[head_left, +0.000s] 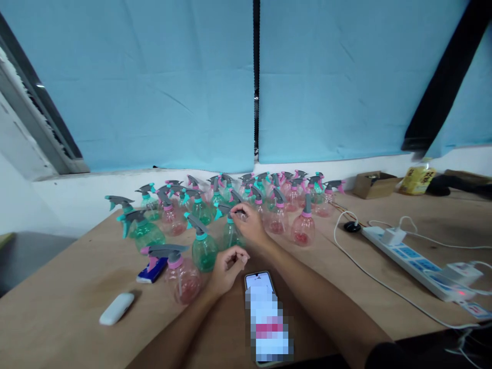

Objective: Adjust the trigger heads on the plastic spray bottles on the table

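My right hand (249, 225) reaches over a green spray bottle (231, 234), its fingers pinched at the grey nozzle head. Nearer to me, my left hand (229, 269) hovers with its fingers loosely curled together, and I see nothing in them. Just left of it stand another green spray bottle (205, 252) with a turquoise collar and a pink spray bottle (183, 279) with a pink collar. Below the hands, between my forearms, lies a phone (265, 318) with a lit, partly pixelated screen.
Several more pink and green spray bottles (277, 219) crowd the table toward the wall. At the left lie a white rounded case (117, 308) and a blue packet (151, 270). A power strip (415, 261) with cables, a cardboard box (374, 185) and a yellow-labelled bottle (417, 179) are right.
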Demonstrator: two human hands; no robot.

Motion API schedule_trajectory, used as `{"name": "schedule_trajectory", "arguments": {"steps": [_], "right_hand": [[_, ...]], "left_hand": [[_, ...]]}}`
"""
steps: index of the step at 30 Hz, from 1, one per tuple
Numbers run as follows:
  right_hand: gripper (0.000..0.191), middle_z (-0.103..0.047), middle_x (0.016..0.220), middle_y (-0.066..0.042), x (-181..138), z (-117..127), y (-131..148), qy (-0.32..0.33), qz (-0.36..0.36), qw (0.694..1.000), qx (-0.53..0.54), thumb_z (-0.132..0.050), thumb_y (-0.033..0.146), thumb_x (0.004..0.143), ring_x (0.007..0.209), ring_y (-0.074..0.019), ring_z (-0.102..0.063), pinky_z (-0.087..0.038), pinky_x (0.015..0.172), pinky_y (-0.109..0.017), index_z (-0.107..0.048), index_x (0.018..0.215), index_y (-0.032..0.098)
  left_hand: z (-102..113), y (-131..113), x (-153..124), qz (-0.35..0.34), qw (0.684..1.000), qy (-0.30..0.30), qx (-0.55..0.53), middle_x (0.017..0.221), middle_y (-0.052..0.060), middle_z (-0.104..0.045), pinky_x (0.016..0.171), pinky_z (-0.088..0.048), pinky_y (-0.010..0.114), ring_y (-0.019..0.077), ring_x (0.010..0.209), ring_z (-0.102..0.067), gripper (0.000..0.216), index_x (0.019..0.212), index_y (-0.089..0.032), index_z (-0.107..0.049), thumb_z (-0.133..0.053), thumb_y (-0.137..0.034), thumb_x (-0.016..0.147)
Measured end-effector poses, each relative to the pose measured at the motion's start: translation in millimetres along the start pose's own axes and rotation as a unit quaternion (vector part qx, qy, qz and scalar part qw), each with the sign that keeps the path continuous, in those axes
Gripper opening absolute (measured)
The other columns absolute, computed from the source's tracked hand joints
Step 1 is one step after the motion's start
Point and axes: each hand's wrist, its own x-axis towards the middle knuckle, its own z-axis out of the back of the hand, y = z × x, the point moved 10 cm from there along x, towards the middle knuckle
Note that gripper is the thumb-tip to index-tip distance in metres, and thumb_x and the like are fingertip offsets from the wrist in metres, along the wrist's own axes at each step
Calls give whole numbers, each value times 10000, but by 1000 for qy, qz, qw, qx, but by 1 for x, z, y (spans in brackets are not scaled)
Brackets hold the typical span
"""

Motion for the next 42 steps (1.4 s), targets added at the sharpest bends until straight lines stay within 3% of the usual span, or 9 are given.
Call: {"name": "schedule_trajectory", "arguments": {"steps": [5,9,12,16,20,24,30,37,42], "right_hand": [[196,-573,875,-7,-7,19,-28,-54,-77,994,54,-624,340,815,810,-154,-555,-453,764,-276,-561,945,207],[312,-580,905,-13,-8,27,-25,-55,-76,991,97,-678,345,783,827,-156,-578,-467,773,-282,-553,1035,213],[444,-634,1002,-38,-7,21,-20,7,-82,989,125,-732,350,746,915,-176,-607,-476,840,-306,-586,1145,222],[458,-687,1001,-44,-12,1,-37,116,-170,957,206,-762,403,721,821,-165,-631,-496,772,-304,-672,1131,220],[450,-704,880,-37,-17,-5,-59,128,-234,932,245,-816,410,654,711,-138,-610,-479,708,-285,-724,1031,182],[400,-689,772,-27,-16,-11,-50,190,-204,938,205,-812,430,656,690,-143,-599,-470,695,-289,-742,940,157],[222,-711,830,-31,-16,-23,-21,280,-150,929,191,-672,367,759,736,-152,-604,-478,732,-295,-739,884,196],[225,-696,757,-24,-15,-21,-28,234,-185,926,230,-564,245,628,727,-173,-618,-469,670,-277,-723,779,195],[250,-691,735,-21,-18,-25,-28,239,-191,923,233,-544,239,602,712,-177,-618,-459,652,-276,-720,772,191]], "left_hand": [[2,3,1,1,999,-10,35,606,2,-577,529,-364,226,117,544,-497,362,754,-157,-663,-572,-484,881],[2,4,2,5,999,-7,43,593,2,-571,514,-352,223,115,529,-488,383,745,-156,-667,-566,-500,880],[3,2,2,5,999,-7,41,597,4,-572,513,-350,223,115,530,-492,382,734,-154,-663,-561,-490,884],[3,-3,2,5,999,-7,37,580,-3,-556,523,-356,225,112,525,-486,382,720,-153,-655,-566,-490,876],[1,-1,4,14,999,-1,34,566,-15,-529,520,-349,220,108,520,-477,381,713,-153,-640,-571,-491,873],[-5,8,6,40,999,17,26,573,-39,-513,526,-363,210,106,528,-487,327,847,-163,-648,-573,-479,880],[-9,17,8,56,998,27,31,559,-54,-505,512,-354,202,102,515,-486,307,927,-173,-637,-565,-469,890],[-19,20,8,89,994,63,25,533,-50,-547,482,-320,200,87,453,-436,369,845,-171,-628,-547,-529,883],[-24,26,7,105,991,85,13,515,-44,-558,472,-313,198,85,439,-428,389,813,-164,-631,-540,-535,881]]}}
